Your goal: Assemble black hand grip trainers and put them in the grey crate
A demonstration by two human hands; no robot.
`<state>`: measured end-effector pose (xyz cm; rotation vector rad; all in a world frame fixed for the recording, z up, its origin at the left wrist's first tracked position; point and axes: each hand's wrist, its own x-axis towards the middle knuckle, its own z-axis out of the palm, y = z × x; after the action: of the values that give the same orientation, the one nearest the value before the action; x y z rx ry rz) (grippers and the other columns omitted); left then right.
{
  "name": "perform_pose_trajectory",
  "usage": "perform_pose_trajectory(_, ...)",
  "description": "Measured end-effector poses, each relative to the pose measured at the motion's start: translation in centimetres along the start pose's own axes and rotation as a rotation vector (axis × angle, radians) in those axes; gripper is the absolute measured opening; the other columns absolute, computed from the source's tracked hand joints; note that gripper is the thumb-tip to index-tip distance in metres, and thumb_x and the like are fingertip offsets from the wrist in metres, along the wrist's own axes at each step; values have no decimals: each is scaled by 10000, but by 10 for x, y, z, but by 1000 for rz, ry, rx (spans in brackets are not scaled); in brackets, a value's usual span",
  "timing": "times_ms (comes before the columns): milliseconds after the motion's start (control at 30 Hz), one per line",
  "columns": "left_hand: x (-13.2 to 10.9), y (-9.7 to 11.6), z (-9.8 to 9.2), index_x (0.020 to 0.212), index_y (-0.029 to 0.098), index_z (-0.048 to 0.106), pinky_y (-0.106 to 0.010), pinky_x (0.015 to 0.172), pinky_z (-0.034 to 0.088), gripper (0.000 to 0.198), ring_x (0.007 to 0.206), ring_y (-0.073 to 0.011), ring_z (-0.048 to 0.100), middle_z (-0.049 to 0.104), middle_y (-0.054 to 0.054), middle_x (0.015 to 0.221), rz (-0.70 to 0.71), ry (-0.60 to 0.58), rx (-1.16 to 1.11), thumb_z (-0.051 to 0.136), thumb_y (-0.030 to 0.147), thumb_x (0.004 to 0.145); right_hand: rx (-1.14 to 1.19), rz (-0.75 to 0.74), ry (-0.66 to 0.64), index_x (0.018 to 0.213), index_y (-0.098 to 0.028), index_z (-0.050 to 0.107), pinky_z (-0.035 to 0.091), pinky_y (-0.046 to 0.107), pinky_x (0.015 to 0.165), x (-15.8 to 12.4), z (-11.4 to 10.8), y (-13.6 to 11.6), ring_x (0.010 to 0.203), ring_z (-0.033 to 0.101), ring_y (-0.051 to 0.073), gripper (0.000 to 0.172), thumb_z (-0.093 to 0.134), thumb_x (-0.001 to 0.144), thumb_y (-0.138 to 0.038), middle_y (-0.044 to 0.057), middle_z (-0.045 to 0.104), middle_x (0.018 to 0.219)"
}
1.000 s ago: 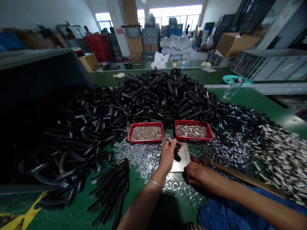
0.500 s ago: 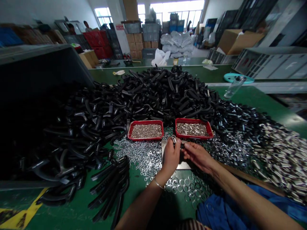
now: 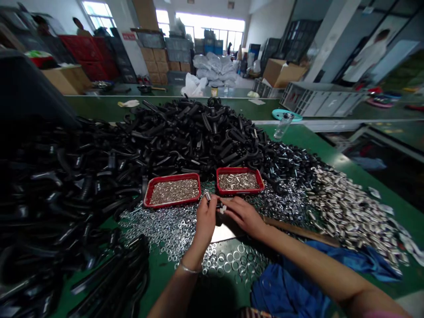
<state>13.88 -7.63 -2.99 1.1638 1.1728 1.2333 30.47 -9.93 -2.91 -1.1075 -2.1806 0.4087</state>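
Note:
My left hand [image 3: 206, 220] is closed around a small dark part with a ribbed silver end [image 3: 207, 195], which sticks up above the thumb. Beside it, my right hand [image 3: 247, 215] has its fingers together at the part's other side, where a small pale bit [image 3: 222, 207] shows at the fingertips. What exactly they pinch is too small to make out. Both hands are over a flat metal plate [image 3: 225, 233]. Behind them stand two red trays, the left tray [image 3: 149, 194] and the right tray [image 3: 240, 191], both holding small metal pieces.
Black curved handles [image 3: 185, 132] are heaped across the back and left. Small washers [image 3: 162, 229] and larger rings [image 3: 228, 260] lie around the plate. To the right are silver cylinders [image 3: 344, 207], a wooden strip [image 3: 301, 232] and blue cloth [image 3: 288, 291]. A clear bottle [image 3: 283, 126] stands farther back.
The view has swung to the right, so the table's things appear farther left. My hands stay close together over the plate, and the right fingers have shifted slightly around the part.

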Motion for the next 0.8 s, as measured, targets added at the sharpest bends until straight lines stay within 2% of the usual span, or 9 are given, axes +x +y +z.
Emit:
perform_pose_trajectory(67, 3, -1, -4, 965, 204, 645, -268, 741, 486, 313, 809, -171, 630, 685, -34, 919, -42, 25, -19, 551, 499, 920, -29, 37, -104, 1500, -280, 400, 524, 414, 959, -14, -14, 5, 1129, 589, 223, 513, 509, 999, -285, 110, 595, 1252)
perform_pose_trajectory(133, 5, -2, -8, 977, 208, 646, -255, 694, 484, 336, 734, -148, 621, 688, -19, 897, -66, 44, -26, 552, 524, 912, -134, 149, -79, 1459, -261, 443, 501, 418, 994, -32, -41, 25, 1185, 566, 229, 464, 496, 999, -280, 119, 563, 1317)
perform_pose_trajectory(200, 6, -4, -9, 985, 213, 643, -242, 658, 480, 344, 674, -127, 603, 685, -5, 882, -90, 47, -35, 549, 535, 909, -346, 367, 50, 1304, -216, 566, 488, 421, 985, -49, -77, 58, 1162, 574, 239, 323, 445, 1006, -253, 124, 605, 1245)
perform_pose_trajectory(267, 5, -7, -6, 998, 211, 637, -231, 636, 480, 350, 657, -115, 595, 681, -4, 888, -110, 31, -59, 545, 538, 909, -550, 608, 58, 1191, -146, 617, 486, 411, 944, -59, -115, 97, 1087, 598, 259, 289, 420, 994, -224, 159, 639, 1148)
perform_pose_trajectory(367, 1, -10, 0, 1000, 204, 637, -217, 601, 482, 354, 671, -111, 607, 676, -15, 916, -115, -19, -70, 549, 534, 905, -614, 715, -26, 1040, -120, 675, 473, 377, 901, -58, -156, 146, 1011, 619, 263, 236, 464, 950, -173, 170, 671, 1039)
perform_pose_trajectory(467, -3, -11, 4, 976, 192, 651, -213, 615, 494, 348, 681, -107, 622, 678, -25, 928, -97, -62, -12, 565, 521, 899, -631, 794, -165, 932, -134, 694, 484, 323, 839, -43, -171, 172, 933, 641, 221, 116, 601, 899, -196, 129, 691, 980)
perform_pose_trajectory(633, -2, -9, 2, 967, 185, 647, -220, 617, 489, 356, 666, -116, 611, 683, -31, 897, -87, -85, 15, 572, 525, 894, -678, 897, -317, 888, -137, 663, 514, 341, 767, -27, -175, 178, 824, 651, 182, 146, 699, 871, -278, 53, 689, 899)
perform_pose_trajectory(733, 0, -11, 2, 951, 179, 646, -218, 614, 480, 364, 671, -117, 605, 681, -38, 897, -107, -54, -44, 584, 531, 880, -720, 868, -280, 854, -107, 665, 474, 347, 776, -33, -179, 161, 884, 662, 254, 62, 703, 811, -130, 163, 701, 911)
perform_pose_trajectory(800, 2, -13, 3, 928, 172, 642, -214, 624, 475, 364, 665, -109, 596, 677, -39, 888, -148, -30, -138, 600, 529, 868, -751, 819, -204, 971, -64, 652, 457, 377, 820, -39, -176, 140, 976, 648, 294, 122, 611, 867, -113, 251, 677, 1025)
